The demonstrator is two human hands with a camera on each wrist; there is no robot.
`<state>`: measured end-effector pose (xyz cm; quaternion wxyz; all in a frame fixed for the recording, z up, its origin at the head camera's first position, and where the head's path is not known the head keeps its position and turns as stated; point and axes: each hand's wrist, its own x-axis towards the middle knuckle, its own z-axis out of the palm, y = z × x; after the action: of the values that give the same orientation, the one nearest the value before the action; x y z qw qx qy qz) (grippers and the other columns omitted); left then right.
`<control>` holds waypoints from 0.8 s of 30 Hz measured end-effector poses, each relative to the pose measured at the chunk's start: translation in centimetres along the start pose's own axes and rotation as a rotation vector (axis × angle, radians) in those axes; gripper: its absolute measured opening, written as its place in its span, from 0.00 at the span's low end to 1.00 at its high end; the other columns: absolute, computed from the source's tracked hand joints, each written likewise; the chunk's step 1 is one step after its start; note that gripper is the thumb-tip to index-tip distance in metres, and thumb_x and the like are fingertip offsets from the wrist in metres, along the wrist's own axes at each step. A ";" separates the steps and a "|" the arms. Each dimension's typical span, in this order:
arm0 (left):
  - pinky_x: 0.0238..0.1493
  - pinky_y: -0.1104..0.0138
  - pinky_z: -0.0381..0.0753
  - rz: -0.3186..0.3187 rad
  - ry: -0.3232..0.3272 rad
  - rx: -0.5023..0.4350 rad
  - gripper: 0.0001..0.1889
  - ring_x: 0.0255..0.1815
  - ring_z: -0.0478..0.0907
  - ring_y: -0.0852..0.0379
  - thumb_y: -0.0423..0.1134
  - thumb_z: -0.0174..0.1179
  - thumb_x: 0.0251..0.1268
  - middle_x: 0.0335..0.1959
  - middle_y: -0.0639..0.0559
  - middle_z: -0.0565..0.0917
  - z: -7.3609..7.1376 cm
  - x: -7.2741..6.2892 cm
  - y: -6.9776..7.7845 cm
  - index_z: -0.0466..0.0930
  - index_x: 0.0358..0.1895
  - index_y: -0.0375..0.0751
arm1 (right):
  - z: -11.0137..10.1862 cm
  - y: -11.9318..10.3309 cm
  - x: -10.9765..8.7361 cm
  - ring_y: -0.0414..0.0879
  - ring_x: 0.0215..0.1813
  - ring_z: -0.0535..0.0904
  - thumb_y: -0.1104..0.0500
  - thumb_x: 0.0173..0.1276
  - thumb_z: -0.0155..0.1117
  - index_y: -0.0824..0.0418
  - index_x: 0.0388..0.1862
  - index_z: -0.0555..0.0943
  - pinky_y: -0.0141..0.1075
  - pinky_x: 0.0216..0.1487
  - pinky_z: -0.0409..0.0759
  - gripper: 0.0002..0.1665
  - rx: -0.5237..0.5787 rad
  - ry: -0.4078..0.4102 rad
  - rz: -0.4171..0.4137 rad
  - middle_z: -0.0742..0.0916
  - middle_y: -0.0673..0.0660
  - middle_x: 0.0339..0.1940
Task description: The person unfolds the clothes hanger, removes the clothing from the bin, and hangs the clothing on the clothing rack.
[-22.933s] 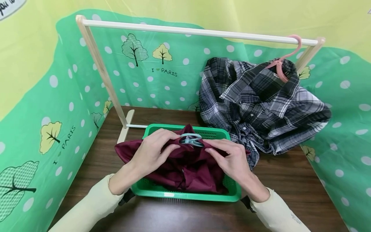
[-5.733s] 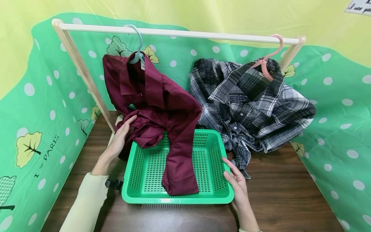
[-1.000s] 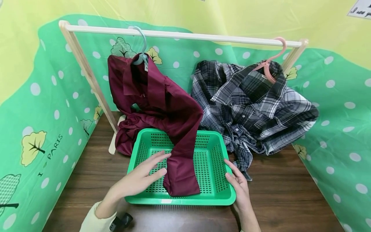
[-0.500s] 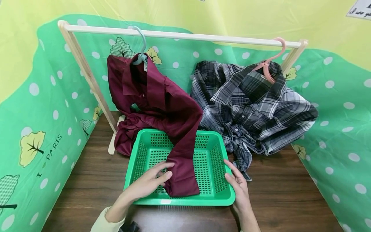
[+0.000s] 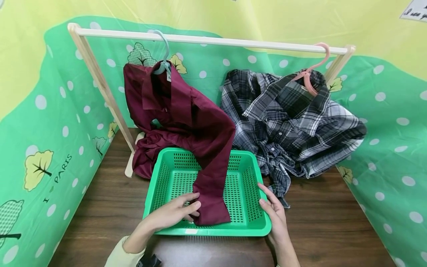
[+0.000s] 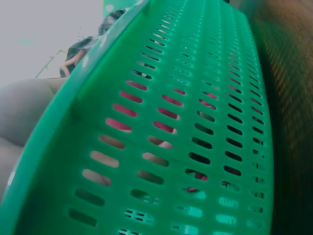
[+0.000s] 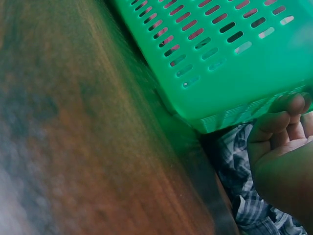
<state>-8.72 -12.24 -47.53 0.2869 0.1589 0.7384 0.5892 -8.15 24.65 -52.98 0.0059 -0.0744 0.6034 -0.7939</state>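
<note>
In the head view a maroon shirt [image 5: 210, 122] hangs from a light-blue hanger [image 5: 164, 52], one sleeve draped into a green plastic basket [image 5: 206, 232]. My left hand [image 5: 171, 214] reaches over the basket's near left corner and pinches the left edge of that sleeve near its cuff; some fingertips are hidden by cloth. With my right hand [image 5: 275, 211] I grip the basket's right rim, and curled fingers show against its side in the right wrist view. The left wrist view is mostly basket wall [image 6: 171, 117], maroon showing through its slots.
A grey plaid shirt [image 5: 283, 129] hangs on a pink hanger [image 5: 317, 61] at the right end of the rack's white rail [image 5: 220, 40]. The rack's wooden post [image 5: 101, 87] stands at left. Printed green-and-yellow cloth encloses the dark wooden table [image 5: 330, 218].
Since 22.9 s ago the maroon shirt has gone from the basket onto the rail. Over the last second my left hand came down to the sleeve, which shifted slightly right; my right hand stayed.
</note>
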 end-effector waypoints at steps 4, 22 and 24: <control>0.78 0.40 0.80 0.026 0.017 -0.094 0.43 0.58 0.94 0.35 0.54 0.54 0.93 0.76 0.24 0.81 -0.6 -0.5 0.7 0.50 0.91 0.27 | 0.0 0.0 0.0 0.45 0.62 0.93 0.69 0.91 0.48 0.54 0.86 0.76 0.41 0.56 0.95 0.31 0.012 -0.004 -0.007 0.91 0.54 0.70; 0.75 0.69 0.81 0.486 0.159 -0.079 0.38 0.83 0.76 0.60 0.40 0.52 0.94 0.97 0.40 0.36 -4.7 -4.3 5.1 0.46 0.96 0.49 | 0.0 0.0 0.0 0.45 0.61 0.93 0.68 0.92 0.47 0.54 0.86 0.75 0.40 0.54 0.95 0.31 0.010 -0.004 -0.001 0.92 0.54 0.69; 0.78 0.69 0.79 0.553 0.178 -0.069 0.37 0.88 0.70 0.60 0.39 0.51 0.93 0.97 0.40 0.38 -5.2 -4.2 5.2 0.47 0.95 0.47 | 0.0 0.0 0.0 0.45 0.61 0.93 0.68 0.92 0.47 0.54 0.86 0.75 0.40 0.54 0.95 0.31 0.012 -0.005 -0.001 0.92 0.54 0.68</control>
<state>-9.14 -17.42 -40.84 0.0547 0.2918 0.6691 0.6813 -8.18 24.67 -53.01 0.0076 -0.0765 0.5987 -0.7973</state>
